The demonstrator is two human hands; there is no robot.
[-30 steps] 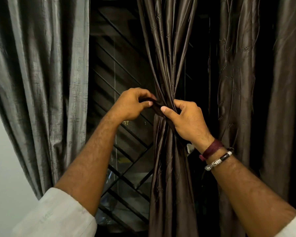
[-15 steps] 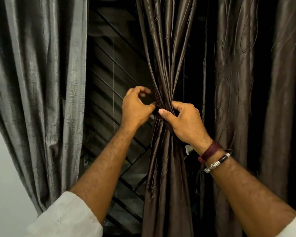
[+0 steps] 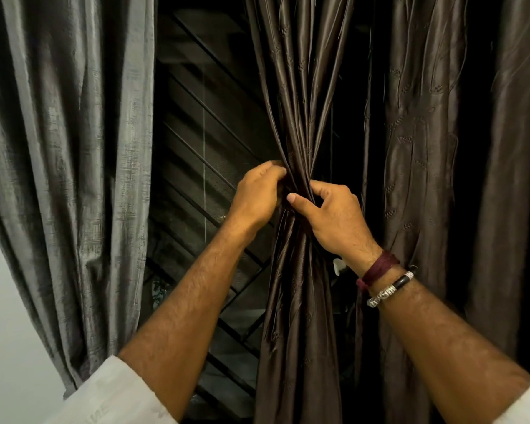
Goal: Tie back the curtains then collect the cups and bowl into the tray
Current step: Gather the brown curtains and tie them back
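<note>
Reaching out of pale sleeves (image 3: 110, 396), both forearms meet at the gathered brown curtain (image 3: 297, 270). The right hand (image 3: 334, 218), bracelets (image 3: 386, 280) on its wrist, has its grip pinched on the bunched waist; the left hand (image 3: 257, 197) curls its grip into the same folds, closer in than half a second ago, hiding the dark tie band. Behind hang a grey curtain (image 3: 74, 148) and a window grille (image 3: 205, 133).

**One head-worn view, close on the curtain**

A single wide-angle camera on the person's head faces forward, slightly upward along both forearms. It sits near the gathered brown curtain (image 3: 297, 123), with a grey curtain (image 3: 68, 148) at left.
</note>
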